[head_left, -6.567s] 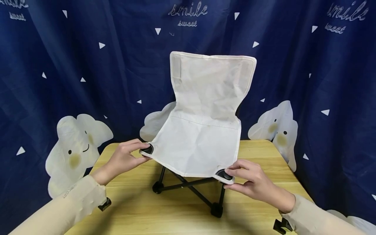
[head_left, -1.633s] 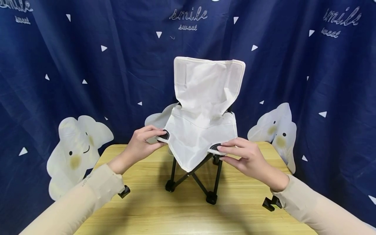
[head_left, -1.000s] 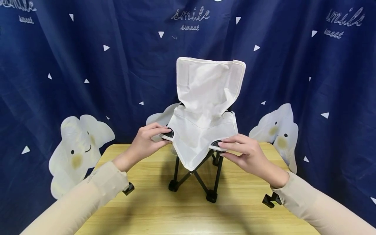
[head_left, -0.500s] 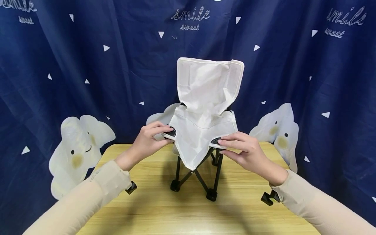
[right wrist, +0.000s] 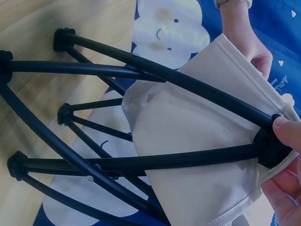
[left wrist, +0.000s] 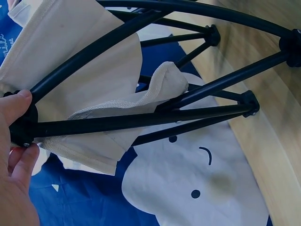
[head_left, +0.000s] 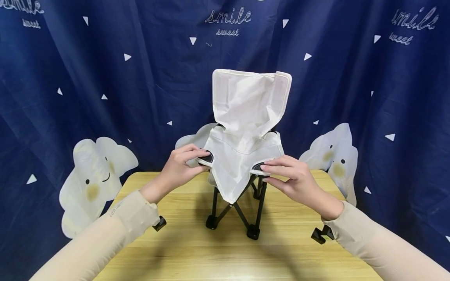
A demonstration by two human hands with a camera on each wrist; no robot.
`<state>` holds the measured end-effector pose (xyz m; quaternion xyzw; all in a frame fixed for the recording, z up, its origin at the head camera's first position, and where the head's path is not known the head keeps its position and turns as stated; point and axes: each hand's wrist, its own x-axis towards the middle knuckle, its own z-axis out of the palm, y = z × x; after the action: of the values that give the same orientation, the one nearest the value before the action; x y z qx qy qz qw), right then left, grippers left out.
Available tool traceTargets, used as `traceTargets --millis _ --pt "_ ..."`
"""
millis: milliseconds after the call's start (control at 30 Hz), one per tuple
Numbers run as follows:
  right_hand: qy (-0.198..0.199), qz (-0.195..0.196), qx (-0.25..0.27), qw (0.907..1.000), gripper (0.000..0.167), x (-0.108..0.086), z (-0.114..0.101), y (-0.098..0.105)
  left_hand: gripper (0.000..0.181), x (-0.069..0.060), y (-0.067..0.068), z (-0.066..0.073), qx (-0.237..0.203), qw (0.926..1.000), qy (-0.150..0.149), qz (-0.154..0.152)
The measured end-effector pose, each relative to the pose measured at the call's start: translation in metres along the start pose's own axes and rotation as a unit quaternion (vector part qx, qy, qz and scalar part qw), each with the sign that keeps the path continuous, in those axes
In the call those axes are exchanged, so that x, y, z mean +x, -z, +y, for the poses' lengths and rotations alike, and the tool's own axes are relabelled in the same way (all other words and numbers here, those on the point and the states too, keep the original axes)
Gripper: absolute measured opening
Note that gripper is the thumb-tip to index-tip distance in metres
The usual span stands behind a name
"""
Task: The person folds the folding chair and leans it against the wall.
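Observation:
A small folding camp chair (head_left: 242, 152) with white fabric and black tube legs stands on the table, partly folded, its seat sagging to a point in front. My left hand (head_left: 181, 166) pinches the black front-left corner of the seat between thumb and fingers. The front-right corner is pinched by my right hand (head_left: 293, 177) in the same way. In the left wrist view, the left thumb lies against the black corner joint (left wrist: 21, 122) where the tubes meet. The right wrist view shows the right fingers around the other corner joint (right wrist: 272, 141), with crossed legs (right wrist: 141, 162) beyond.
The light wooden table (head_left: 225, 257) carries the chair's feet. Behind it hangs a dark blue curtain (head_left: 151, 89) with white triangles and cloud faces. Black wrist mounts (head_left: 321, 235) jut below both sleeves.
The seat corners have come closer together since the earliest frame, narrowing the chair and making the seat sag. Over the last second, the left hand has edged right and the right hand slightly up.

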<state>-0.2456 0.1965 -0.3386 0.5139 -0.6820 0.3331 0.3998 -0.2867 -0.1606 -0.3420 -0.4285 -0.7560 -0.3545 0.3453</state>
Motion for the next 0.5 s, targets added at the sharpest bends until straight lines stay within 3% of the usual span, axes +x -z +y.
traceTargets --millis 500 --pt "0.008 0.005 0.000 1.0000 0.029 0.0035 0.0049 -0.0009 0.037 0.0086 -0.0053 0.0065 0.009 0.9999 -0.003 0.010"
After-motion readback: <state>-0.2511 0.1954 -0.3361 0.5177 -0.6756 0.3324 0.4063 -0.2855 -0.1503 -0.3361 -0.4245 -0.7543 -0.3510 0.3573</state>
